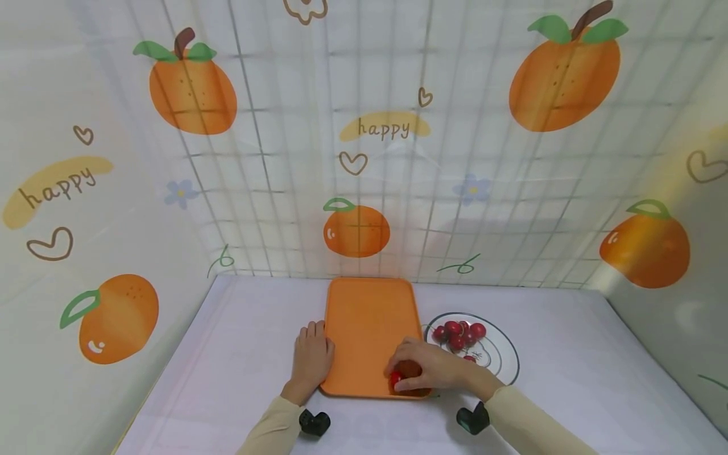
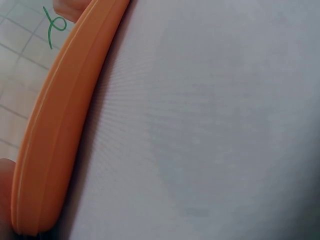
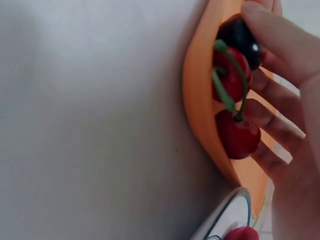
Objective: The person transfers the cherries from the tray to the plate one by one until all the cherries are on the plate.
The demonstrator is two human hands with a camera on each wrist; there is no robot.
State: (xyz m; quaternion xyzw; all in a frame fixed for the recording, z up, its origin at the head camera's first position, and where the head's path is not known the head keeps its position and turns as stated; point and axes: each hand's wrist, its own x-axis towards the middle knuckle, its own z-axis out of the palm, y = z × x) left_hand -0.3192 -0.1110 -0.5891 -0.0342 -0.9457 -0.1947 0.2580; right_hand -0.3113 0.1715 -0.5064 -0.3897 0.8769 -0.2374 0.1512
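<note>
My left hand (image 1: 311,357) rests against the left side of the orange tray (image 1: 370,322), fingers straight and thumb at the rim. In the left wrist view, a bit of that thumb (image 2: 6,192) shows above the tray's edge. My right hand (image 1: 429,365) reaches over the tray's near right corner, thumb and fingertips around a red cherry (image 1: 395,379). Seen from the right wrist, the thumb lies on a dark, glossy cherry (image 3: 241,41). Beside it in the tray sit a red cherry (image 3: 231,77) and another cherry (image 3: 239,134), green stems showing; fingers curl behind them.
Right of the tray, partly behind my right forearm, stands a clear-looking plate (image 1: 508,357) with a dark rim, holding several red cherries (image 1: 457,335). Dark heart shapes lie near each wrist. A fruit-printed curtain (image 1: 284,158) hangs behind the white table (image 1: 250,328).
</note>
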